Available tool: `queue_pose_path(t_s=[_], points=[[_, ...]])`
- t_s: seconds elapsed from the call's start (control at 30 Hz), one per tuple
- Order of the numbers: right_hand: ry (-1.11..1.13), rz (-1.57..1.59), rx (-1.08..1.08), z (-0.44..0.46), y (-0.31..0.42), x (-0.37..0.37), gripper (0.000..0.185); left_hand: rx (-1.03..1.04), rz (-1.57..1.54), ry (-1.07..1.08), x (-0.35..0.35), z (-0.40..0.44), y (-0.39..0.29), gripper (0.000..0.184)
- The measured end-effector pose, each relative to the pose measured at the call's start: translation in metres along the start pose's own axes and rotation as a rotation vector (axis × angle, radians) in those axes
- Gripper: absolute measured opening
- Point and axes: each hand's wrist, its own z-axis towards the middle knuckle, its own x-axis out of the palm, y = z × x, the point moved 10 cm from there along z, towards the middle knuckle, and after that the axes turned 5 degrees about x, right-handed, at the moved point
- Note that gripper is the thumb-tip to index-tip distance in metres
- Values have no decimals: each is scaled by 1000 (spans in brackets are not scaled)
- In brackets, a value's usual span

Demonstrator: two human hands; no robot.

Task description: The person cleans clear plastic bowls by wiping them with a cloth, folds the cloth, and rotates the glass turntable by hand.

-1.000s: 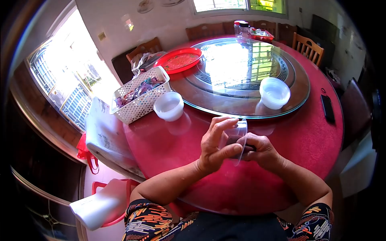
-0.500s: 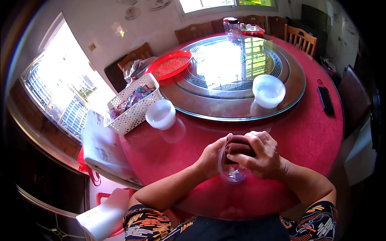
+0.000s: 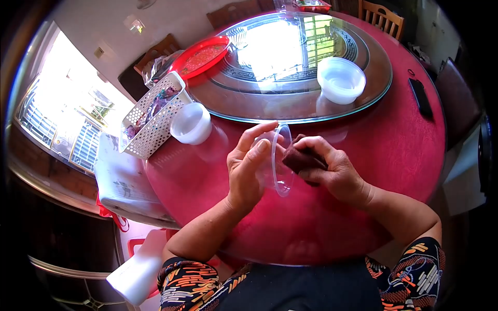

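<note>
Tilted on its side, a clear plastic bowl [image 3: 281, 173] is held in my left hand [image 3: 246, 173], with the fingers and thumb around its wall. My right hand [image 3: 337, 173] grips a folded dark brown cloth [image 3: 303, 157] just right of the bowl's rim. Whether the cloth touches the rim I cannot tell. Both are above the red table [image 3: 332, 223] near its front edge. A white translucent bowl [image 3: 191, 123] stands on the table to the left, and a stack of similar bowls [image 3: 341, 80] sits on the glass turntable ahead.
A white perforated basket [image 3: 150, 127] holding wrapped items stands at the left edge. The glass turntable [image 3: 249, 103] carries a red tray [image 3: 199, 57] at its left side. A black phone [image 3: 420, 98] lies at the right. Chairs, including a wooden one [image 3: 381, 18], surround the table.
The brown cloth has come out of the bowl to its right in my right hand. My left hand has turned the bowl more onto its side. The view has tipped downward.
</note>
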Motion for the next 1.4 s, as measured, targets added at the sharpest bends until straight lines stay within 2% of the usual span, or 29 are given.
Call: queue_pose_path(t_s=[0.1,0.2,0.23,0.33,0.37,0.4,0.43,0.53,0.57,0.6,0.67,0.7,0.73,0.8,0.9,1.03,1.13,1.2,1.33,1.37,1.4], points=[[168,301,114,-5,-11,22,42,53,45,-52,-8,-1,-3,49],[259,243,56,-14,5,34,38,107,29,-42,-13,1,-5,52],[232,166,24,-15,5,33,39,112,28,-18,-12,1,-5,52],[-27,-491,-361,-16,24,16,41,83,85,24,-4,-3,-3,52],[-87,-618,-307,-14,24,10,42,68,103,21,-4,-3,0,52],[-158,-681,-365,-15,28,5,41,54,121,20,-3,-3,3,52],[-230,-744,-422,-14,31,0,40,-15,142,-10,-4,-3,9,54],[-422,-859,-563,-17,47,-13,35,-275,-95,-47,-1,-2,40,56],[-447,-876,-636,-19,53,-14,32,-360,-77,111,9,-3,51,63],[-470,-894,-712,-23,59,-13,29,-464,-186,128,16,-10,58,62],[-433,-890,-901,-38,79,1,26,-514,-375,117,24,-13,65,60],[-426,-907,-949,-42,82,6,27,-483,-305,213,26,-12,66,55],[-419,-924,-998,-47,83,11,28,-546,-392,66,27,-15,65,52],[-412,-986,-916,-43,79,10,26,-483,-384,227,29,-15,57,53],[-455,-1035,-812,-34,72,5,25,-405,-269,56,18,-10,49,53],[-306,-1118,-595,-23,51,10,30,-381,-188,88,9,-5,50,56],[-56,-1195,-420,-20,32,23,32,-390,-222,120,16,-7,53,52],[75,-1026,-327,-19,24,26,34,-310,110,84,13,-9,45,65],[240,-403,-195,-18,18,25,38,-331,107,171,23,-13,43,59],[264,-237,-144,-16,15,25,39,-410,96,189,23,-16,49,68],[251,-85,-109,-14,15,22,40,-404,50,208,27,-16,47,72]])
